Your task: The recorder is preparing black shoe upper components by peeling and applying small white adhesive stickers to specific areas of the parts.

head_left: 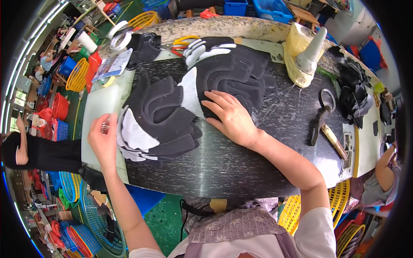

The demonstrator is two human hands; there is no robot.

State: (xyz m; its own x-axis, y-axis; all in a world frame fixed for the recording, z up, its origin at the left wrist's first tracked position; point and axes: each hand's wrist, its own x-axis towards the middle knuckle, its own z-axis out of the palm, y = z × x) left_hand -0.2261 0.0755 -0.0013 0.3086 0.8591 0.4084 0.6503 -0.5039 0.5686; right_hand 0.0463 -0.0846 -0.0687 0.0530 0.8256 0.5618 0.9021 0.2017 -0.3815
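Two fanned stacks of black curved fabric pieces lie on the dark worktop: a left stack point(160, 103) and a larger right stack point(230, 71). Pale patches with zigzag edges show on them, such as a white-grey patch point(137, 131) on the left stack. My right hand point(232, 118) rests flat on the near edge of the right stack, fingers stretched out. Left of the left stack, my left hand point(103, 139) is closed, its fingertips pinched over a white board point(99, 103). Something small and shiny shows between those fingers, too small to name.
A hammer point(333, 139) and dark pincers point(316, 127) lie at the right. Behind them stands a pale post point(312, 49) on a yellow-wrapped base. White tape rolls point(120, 41) and yellow-handled pliers point(185, 41) are at the back. Dark scraps point(355, 92) heap at the right edge.
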